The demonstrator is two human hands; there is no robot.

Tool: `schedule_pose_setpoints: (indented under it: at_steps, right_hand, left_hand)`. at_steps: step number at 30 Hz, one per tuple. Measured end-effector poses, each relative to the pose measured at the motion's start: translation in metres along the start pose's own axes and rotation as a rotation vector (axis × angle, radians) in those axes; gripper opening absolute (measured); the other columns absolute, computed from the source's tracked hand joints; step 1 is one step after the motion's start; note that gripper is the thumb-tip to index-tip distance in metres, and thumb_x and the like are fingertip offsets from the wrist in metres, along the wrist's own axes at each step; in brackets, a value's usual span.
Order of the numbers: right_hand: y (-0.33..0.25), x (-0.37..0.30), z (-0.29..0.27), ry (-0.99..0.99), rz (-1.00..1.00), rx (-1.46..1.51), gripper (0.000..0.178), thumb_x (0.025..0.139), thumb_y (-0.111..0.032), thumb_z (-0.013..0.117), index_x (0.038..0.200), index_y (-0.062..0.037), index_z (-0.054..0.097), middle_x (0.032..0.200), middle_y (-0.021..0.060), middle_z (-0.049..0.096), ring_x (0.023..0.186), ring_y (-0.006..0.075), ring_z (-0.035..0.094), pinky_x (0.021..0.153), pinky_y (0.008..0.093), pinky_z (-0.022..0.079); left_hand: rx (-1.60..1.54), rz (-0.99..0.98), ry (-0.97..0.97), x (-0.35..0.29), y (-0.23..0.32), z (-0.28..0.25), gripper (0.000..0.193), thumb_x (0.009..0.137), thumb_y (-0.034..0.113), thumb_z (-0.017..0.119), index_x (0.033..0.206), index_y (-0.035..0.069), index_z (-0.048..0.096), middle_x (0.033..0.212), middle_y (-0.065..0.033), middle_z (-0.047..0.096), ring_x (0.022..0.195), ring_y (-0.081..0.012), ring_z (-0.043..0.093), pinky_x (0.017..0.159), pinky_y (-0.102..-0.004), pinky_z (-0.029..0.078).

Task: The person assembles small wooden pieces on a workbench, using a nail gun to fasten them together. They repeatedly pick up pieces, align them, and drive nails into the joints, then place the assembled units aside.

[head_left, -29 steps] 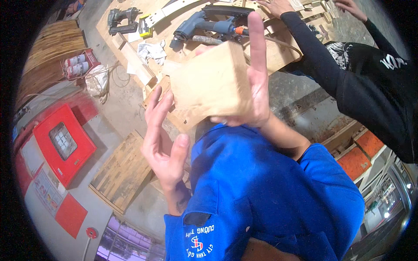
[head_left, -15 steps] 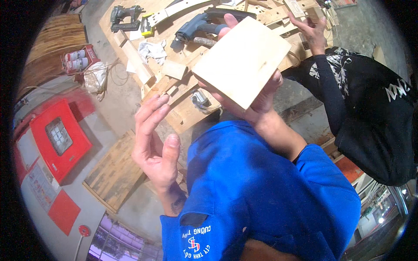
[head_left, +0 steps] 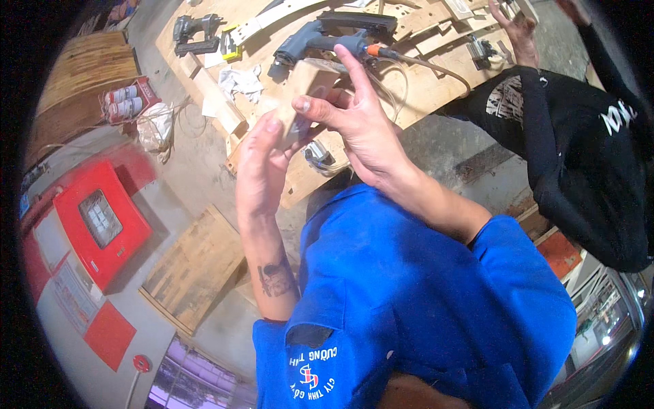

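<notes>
Left grip (head_left: 263,167): closed on the near end of a wooden block (head_left: 311,80), thumb pressed to its side. Right grip (head_left: 368,129): closed on the same block from the right, thumb across its face, index finger extended past it. The block is held tilted between the two grips, above the worktop (head_left: 429,116). Just beyond the grips lies a blue-grey nail gun (head_left: 298,43) with an orange hose fitting (head_left: 373,50). A crumpled white cloth (head_left: 240,83) lies left of the block; farther out on that side, a dark nail gun (head_left: 195,35). A small metallic item (head_left: 317,154), kind unclear, sits just beside the right grip's wrist. Well to the right, a co-worker (head_left: 579,170) in black.
</notes>
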State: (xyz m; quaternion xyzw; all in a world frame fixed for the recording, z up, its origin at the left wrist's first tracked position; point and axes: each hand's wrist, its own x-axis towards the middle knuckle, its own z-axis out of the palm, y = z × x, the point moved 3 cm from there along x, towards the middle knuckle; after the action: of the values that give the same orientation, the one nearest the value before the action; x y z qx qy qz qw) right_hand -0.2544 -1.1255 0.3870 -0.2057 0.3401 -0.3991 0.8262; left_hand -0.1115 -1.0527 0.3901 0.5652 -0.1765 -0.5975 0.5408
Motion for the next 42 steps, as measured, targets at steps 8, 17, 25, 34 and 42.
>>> schedule_pose_setpoints:
  at_steps: [8,17,25,34,42]
  right_hand:
    - [0.012,-0.01,-0.059,-0.021,0.014,-0.124,0.068,0.107,-0.037,0.052,0.165,-0.0146,0.025,0.135,0.008,0.064,0.122,0.0139,0.057,0.093,0.0285,0.039]
    - [0.055,-0.009,-0.177,0.357,-0.103,-0.559,0.03,0.104,-0.022,0.062,0.129,-0.0048,0.063,0.095,0.004,0.072,0.078,0.0065,0.058,0.069,0.0229,0.045]
    - [0.113,0.034,-0.205,0.436,0.057,-0.603,0.033,0.104,-0.023,0.064,0.128,-0.0005,0.058,0.085,0.0078,0.074,0.063,0.0096,0.064,0.057,0.0234,0.047]
    - [0.128,0.082,-0.208,0.437,-0.026,-0.872,0.048,0.104,-0.026,0.064,0.143,-0.004,0.049,0.097,0.011,0.076,0.072,0.014,0.073,0.051,0.0261,0.052]
    - [0.152,0.09,-0.208,0.404,-0.023,-0.736,0.041,0.101,-0.02,0.067,0.132,0.0047,0.054,0.1,0.0117,0.075,0.077,0.0134,0.074,0.05,0.0232,0.052]
  left_hand:
    - [-0.143,-0.106,-0.065,0.018,-0.023,-0.014,0.058,0.097,0.029,0.069,0.142,-0.004,0.054,0.133,-0.0157,0.066,0.119,-0.0225,0.065,0.104,-0.0385,0.048]
    - [1.011,0.119,0.058,0.066,-0.097,-0.002,0.081,0.075,0.029,0.091,0.145,0.003,0.058,0.129,-0.0201,0.069,0.113,-0.0293,0.068,0.099,-0.0409,0.053]
    - [1.216,0.43,0.122,0.108,-0.177,-0.006,0.061,0.077,0.019,0.086,0.132,0.005,0.063,0.129,-0.0173,0.067,0.119,-0.0364,0.062,0.104,-0.0462,0.047]
    - [1.351,0.423,0.303,0.117,-0.196,-0.02,0.058,0.077,0.022,0.086,0.13,0.012,0.065,0.141,-0.0061,0.064,0.12,-0.031,0.054,0.105,-0.0448,0.038]
    - [1.287,0.536,0.283,0.12,-0.21,-0.033,0.055,0.078,0.014,0.084,0.13,0.012,0.066,0.142,-0.0069,0.06,0.117,-0.0325,0.053,0.106,-0.0454,0.04]
